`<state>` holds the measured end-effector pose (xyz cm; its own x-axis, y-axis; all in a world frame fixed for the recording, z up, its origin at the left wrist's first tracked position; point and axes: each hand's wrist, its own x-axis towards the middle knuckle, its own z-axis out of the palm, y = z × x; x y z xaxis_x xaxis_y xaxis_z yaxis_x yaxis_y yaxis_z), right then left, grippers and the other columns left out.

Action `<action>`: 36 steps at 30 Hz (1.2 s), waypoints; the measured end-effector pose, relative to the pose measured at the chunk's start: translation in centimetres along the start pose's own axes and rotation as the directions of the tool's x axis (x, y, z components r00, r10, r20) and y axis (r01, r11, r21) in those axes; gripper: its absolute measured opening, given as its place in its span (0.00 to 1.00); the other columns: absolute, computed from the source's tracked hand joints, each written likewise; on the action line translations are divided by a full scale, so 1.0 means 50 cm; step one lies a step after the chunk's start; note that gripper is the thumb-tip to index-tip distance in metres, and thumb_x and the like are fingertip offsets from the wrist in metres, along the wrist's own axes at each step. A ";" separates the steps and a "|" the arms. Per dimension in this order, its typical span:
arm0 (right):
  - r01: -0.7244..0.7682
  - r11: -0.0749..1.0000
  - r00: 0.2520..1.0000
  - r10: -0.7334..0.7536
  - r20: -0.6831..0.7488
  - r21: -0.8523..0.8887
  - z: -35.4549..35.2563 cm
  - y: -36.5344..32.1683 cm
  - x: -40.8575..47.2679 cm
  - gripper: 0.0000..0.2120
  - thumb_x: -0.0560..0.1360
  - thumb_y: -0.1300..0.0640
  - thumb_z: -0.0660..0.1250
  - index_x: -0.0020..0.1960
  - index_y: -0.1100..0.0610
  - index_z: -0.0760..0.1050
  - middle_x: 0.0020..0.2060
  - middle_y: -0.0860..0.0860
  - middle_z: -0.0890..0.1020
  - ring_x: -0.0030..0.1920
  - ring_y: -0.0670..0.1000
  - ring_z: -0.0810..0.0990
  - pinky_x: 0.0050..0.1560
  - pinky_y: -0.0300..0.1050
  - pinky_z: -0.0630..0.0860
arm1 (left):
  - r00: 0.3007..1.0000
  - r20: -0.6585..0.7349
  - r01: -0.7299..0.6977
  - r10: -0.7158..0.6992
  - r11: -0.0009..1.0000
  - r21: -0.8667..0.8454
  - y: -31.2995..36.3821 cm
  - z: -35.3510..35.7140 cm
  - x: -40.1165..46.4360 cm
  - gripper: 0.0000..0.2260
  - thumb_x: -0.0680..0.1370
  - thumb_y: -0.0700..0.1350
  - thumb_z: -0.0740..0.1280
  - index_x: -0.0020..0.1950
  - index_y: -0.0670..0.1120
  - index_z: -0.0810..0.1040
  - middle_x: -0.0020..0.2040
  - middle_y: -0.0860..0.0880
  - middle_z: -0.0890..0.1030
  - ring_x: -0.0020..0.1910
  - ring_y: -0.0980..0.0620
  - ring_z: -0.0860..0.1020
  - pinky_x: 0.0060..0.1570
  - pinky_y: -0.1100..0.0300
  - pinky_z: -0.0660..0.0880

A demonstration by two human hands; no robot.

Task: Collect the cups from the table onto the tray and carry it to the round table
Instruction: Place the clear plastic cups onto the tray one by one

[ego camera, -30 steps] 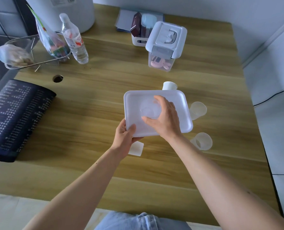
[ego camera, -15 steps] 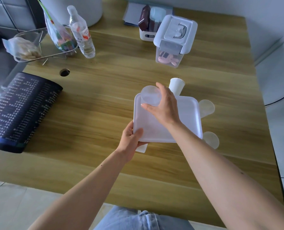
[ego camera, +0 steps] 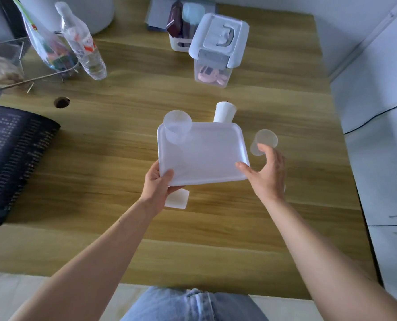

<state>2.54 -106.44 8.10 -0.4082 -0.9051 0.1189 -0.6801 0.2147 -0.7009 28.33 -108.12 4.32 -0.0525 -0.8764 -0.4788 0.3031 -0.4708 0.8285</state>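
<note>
Head view: white tray (ego camera: 204, 156) at frame centre, pinched at its lower-left corner by the left hand (ego camera: 157, 186), likely to keep it level; one clear cup (ego camera: 177, 129) stands in its upper-left corner; right hand (ego camera: 266, 174), open and empty, reaches toward another cup (ego camera: 263, 142) lying right of the tray; a white cup (ego camera: 224, 112) waits beyond.

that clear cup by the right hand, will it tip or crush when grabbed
The clear cup looks thin-walled and empty, so probably very light and easy to knock over. Its translucent plastic likely flexes under a firm squeeze. It widens toward the rim, so the right hand, open beside it, should find it hard to drop through.
</note>
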 end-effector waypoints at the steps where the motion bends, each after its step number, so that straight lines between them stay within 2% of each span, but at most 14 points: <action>1: -0.024 0.999 0.999 0.023 -0.028 -0.034 -0.008 0.021 -0.007 0.33 0.63 0.48 0.80 0.63 0.58 0.74 0.59 0.53 0.80 0.60 0.58 0.74 0.59 0.45 0.67 | 1.000 -0.008 0.003 -0.003 1.000 -0.003 -0.001 0.000 0.004 0.14 0.80 0.32 0.59 0.59 0.47 0.77 0.58 0.43 0.80 0.58 0.41 0.80 0.45 0.52 0.82; 4: -0.132 0.980 0.990 0.122 -0.075 -0.147 -0.024 0.064 -0.027 0.39 0.60 0.47 0.81 0.66 0.58 0.72 0.62 0.56 0.79 0.64 0.60 0.73 0.63 0.55 0.66 | 1.000 -0.030 0.001 -0.001 1.000 -0.012 0.002 0.001 0.010 0.14 0.80 0.32 0.60 0.58 0.48 0.77 0.58 0.44 0.80 0.57 0.41 0.80 0.43 0.54 0.82; 8: -0.278 0.943 0.961 0.276 -0.038 -0.181 -0.034 0.099 -0.044 0.45 0.59 0.48 0.82 0.70 0.58 0.68 0.68 0.58 0.74 0.69 0.60 0.69 0.66 0.54 0.65 | 0.999 -0.037 -0.007 0.006 1.000 -0.013 0.005 0.007 0.013 0.14 0.80 0.32 0.60 0.57 0.48 0.77 0.56 0.45 0.80 0.56 0.42 0.80 0.43 0.55 0.82; 15: -0.351 0.932 0.936 0.353 0.012 -0.087 -0.040 0.114 -0.037 0.39 0.63 0.53 0.80 0.69 0.56 0.68 0.66 0.53 0.74 0.65 0.55 0.73 0.57 0.47 0.69 | 0.999 -0.026 -0.021 0.021 1.000 0.000 0.010 0.014 0.014 0.14 0.80 0.32 0.60 0.62 0.45 0.76 0.60 0.44 0.79 0.59 0.41 0.80 0.45 0.53 0.83; 20: -0.288 0.958 0.956 0.287 -0.057 -0.006 -0.054 0.074 -0.005 0.38 0.61 0.49 0.80 0.67 0.54 0.70 0.62 0.52 0.77 0.62 0.53 0.76 0.58 0.48 0.73 | 0.999 -0.028 -0.033 0.033 0.999 0.003 0.015 0.017 0.015 0.14 0.80 0.33 0.60 0.61 0.46 0.76 0.59 0.45 0.79 0.58 0.43 0.80 0.44 0.55 0.82; 25: -0.153 0.982 0.979 0.165 -0.121 0.107 -0.066 -0.010 0.037 0.34 0.61 0.53 0.80 0.65 0.55 0.72 0.61 0.51 0.79 0.61 0.51 0.77 0.56 0.41 0.70 | 0.999 -0.029 -0.031 0.032 0.999 0.028 0.008 0.029 0.014 0.14 0.80 0.33 0.60 0.60 0.48 0.76 0.58 0.45 0.79 0.58 0.43 0.80 0.43 0.55 0.82; 27: -0.109 0.986 0.989 0.121 -0.088 0.124 -0.062 -0.044 0.052 0.35 0.62 0.53 0.80 0.66 0.54 0.72 0.62 0.50 0.79 0.61 0.49 0.76 0.58 0.40 0.69 | 1.000 -0.012 -0.028 0.028 0.999 0.040 0.003 0.037 0.006 0.14 0.80 0.33 0.59 0.57 0.49 0.77 0.57 0.46 0.80 0.58 0.42 0.80 0.42 0.55 0.82; 30: -0.022 0.991 1.000 0.022 -0.005 0.130 -0.039 -0.086 0.071 0.37 0.62 0.52 0.81 0.67 0.54 0.71 0.63 0.48 0.79 0.63 0.49 0.76 0.63 0.43 0.70 | 0.999 0.040 -0.026 0.023 0.998 0.052 -0.004 0.043 -0.009 0.15 0.80 0.33 0.59 0.57 0.51 0.78 0.55 0.46 0.80 0.57 0.42 0.80 0.43 0.54 0.82; 34: 0.069 0.990 0.989 -0.084 0.121 0.121 -0.005 -0.118 0.085 0.37 0.61 0.54 0.82 0.66 0.55 0.70 0.62 0.49 0.78 0.63 0.49 0.76 0.58 0.36 0.67 | 0.997 0.077 0.008 -0.012 0.998 0.055 -0.014 0.045 -0.021 0.14 0.81 0.33 0.60 0.60 0.48 0.77 0.58 0.43 0.80 0.60 0.40 0.80 0.45 0.52 0.82; 36: 0.093 0.989 0.981 -0.111 0.159 0.113 0.008 -0.127 0.091 0.37 0.60 0.54 0.82 0.65 0.57 0.70 0.63 0.51 0.77 0.64 0.50 0.76 0.58 0.38 0.68 | 0.996 0.090 0.023 -0.028 0.998 0.058 -0.017 0.043 -0.025 0.14 0.81 0.34 0.61 0.62 0.47 0.76 0.60 0.41 0.80 0.61 0.40 0.79 0.48 0.49 0.82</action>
<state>5.25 -112.05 12.79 -0.2287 -0.9700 0.0827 -0.6424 0.0865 -0.7615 26.09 -106.85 4.85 -0.1462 -0.8682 -0.4741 0.2459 -0.4962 0.8327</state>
